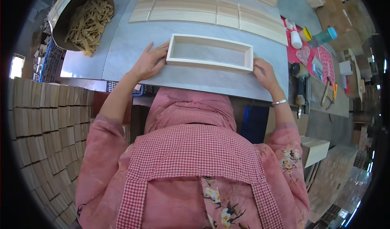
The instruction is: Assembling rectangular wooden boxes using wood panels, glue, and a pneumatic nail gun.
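While held at both short ends, wooden frame (209,65): lying lengthwise across the tabletop (118,54), near its front edge and straight ahead of the checked apron (199,151); long, shallow, pale, with pale grey showing between four walls; hard to tell at this angle whether resting fully on the surface or lifted slightly.

Left hand (152,63): grasping the left end loosely, with fingers bent toward the wood and one finger raised clear of it.

Right hand (264,72): grasping the right end, with fingers curled in against the outer wall.

Two-handed hold: judged as a handling and steadying step, with all four walls already meeting in a closed rectangle; no tool in either hand.

Frame corners: call, by judgement, for even pressure from both sides in the next move, shifting both ends together rather than dragging one; strained by too hard a squeeze.

Pale boards (187,15): laid in a row behind the frame, near but apart; best given clearance in any push away from the apron.

Tan strips (91,23): heaped in an open container (55,17) at far left, well apart from both hands.

White bottle (296,40): set on a red cover (293,55) at right, well apart from the hold.
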`<control>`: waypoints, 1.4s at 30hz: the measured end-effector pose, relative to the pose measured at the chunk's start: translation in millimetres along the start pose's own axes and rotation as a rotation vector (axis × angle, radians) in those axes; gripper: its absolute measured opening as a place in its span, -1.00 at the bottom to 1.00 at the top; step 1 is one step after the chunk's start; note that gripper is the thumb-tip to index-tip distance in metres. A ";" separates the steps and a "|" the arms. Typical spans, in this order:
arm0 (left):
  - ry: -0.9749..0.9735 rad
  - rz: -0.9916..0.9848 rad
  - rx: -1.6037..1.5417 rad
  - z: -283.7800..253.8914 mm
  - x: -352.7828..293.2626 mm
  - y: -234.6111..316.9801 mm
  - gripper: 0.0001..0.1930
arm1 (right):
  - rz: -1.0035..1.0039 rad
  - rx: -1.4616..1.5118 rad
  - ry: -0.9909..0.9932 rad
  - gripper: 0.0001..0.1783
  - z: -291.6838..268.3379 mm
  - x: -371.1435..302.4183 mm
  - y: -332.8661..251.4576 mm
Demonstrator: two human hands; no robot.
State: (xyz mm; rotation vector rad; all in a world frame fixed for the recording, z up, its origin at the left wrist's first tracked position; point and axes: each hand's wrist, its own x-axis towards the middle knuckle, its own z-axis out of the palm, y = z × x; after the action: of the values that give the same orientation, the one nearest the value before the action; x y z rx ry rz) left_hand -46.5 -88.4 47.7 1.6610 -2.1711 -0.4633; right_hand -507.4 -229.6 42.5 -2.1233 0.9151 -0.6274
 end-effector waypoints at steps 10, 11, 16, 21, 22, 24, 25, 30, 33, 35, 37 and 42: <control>-0.005 0.027 0.076 3.1 5.3 -7.0 -0.57 | -0.238 -0.429 0.041 -0.89 5.7 14.7 -2.0; -0.001 0.020 0.064 4.0 4.9 -6.5 -0.58 | -0.253 -0.484 0.029 -0.88 5.7 16.3 0.4; 0.035 0.038 0.060 4.2 1.3 -5.8 -0.64 | -0.256 -0.600 0.027 -0.85 4.2 10.9 -5.9; 0.113 0.061 -0.085 -12.7 4.7 -10.3 -0.77 | -0.062 -0.267 0.116 -0.77 -5.1 17.6 -37.9; 0.118 -0.003 -0.312 -18.9 5.2 -8.0 -0.80 | 0.022 -0.096 0.151 -0.75 -10.4 19.2 -50.1; 0.120 -0.133 -0.767 -25.5 8.3 -3.9 -0.83 | 0.198 0.246 0.222 -0.70 -15.4 19.8 -63.7; 0.119 -0.134 -0.767 -22.7 11.5 -2.6 -0.83 | 0.199 0.247 0.222 -0.70 -13.2 22.5 -62.4; 0.146 -0.410 -1.233 -4.5 34.6 -1.6 -0.79 | 0.450 0.276 0.407 -0.61 19.9 54.0 -36.2; 0.131 -0.608 -1.118 4.0 47.2 3.4 -0.77 | 0.485 0.082 0.424 -0.56 34.0 57.1 -7.9; 0.114 -0.684 -1.079 8.6 51.4 7.8 -0.77 | 0.510 0.019 0.422 -0.54 38.2 57.9 4.6; 0.125 -0.697 -0.857 7.0 55.2 13.6 -0.74 | 0.486 -0.140 0.456 -0.50 43.1 62.2 8.3; 0.112 -0.655 -0.526 2.0 65.0 10.0 -0.72 | 0.443 -0.303 0.475 -0.45 42.6 70.2 4.4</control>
State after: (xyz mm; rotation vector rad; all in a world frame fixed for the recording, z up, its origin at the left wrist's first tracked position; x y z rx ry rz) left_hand -71.4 -148.7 56.4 1.9667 -1.2243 -0.9855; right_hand -437.0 -267.2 22.9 -1.9488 1.7796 -0.8114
